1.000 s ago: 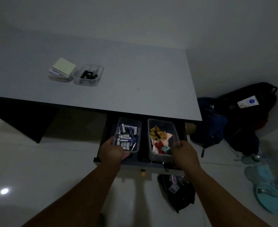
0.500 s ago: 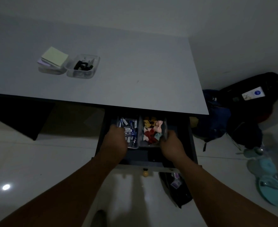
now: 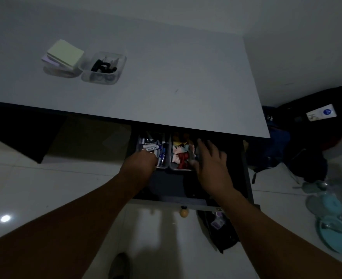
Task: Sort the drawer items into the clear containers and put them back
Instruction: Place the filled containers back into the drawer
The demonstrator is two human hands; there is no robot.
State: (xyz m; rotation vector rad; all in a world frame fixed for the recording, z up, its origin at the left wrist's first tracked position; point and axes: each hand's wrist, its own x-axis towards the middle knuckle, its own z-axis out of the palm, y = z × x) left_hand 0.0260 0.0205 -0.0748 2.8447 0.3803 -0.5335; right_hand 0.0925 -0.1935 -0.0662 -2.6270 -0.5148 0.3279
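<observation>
The dark drawer [image 3: 186, 202] under the desk stands pulled out. Two clear containers sit side by side at its back, half under the desk edge. The left container [image 3: 156, 147] holds batteries, and my left hand [image 3: 140, 165] curls around its near left corner. The right container [image 3: 181, 157] holds coloured bows. My right hand [image 3: 210, 160] is at that container's right side with its fingers spread and blurred, gripping nothing. On the desk top [image 3: 166, 81] stand a clear container with sticky notes [image 3: 64, 55] and one with black clips [image 3: 103, 67].
The drawer has a round wooden knob [image 3: 183, 212] on its front. A black pouch [image 3: 220, 232] lies on the floor below it. Dark bags [image 3: 317, 127] are piled against the wall at right, with teal sandals [image 3: 331, 228] on the white tiles.
Both containers have gone from the drawer's front to its back, under the desk edge. My right hand has let go of the bow container and spread its fingers.
</observation>
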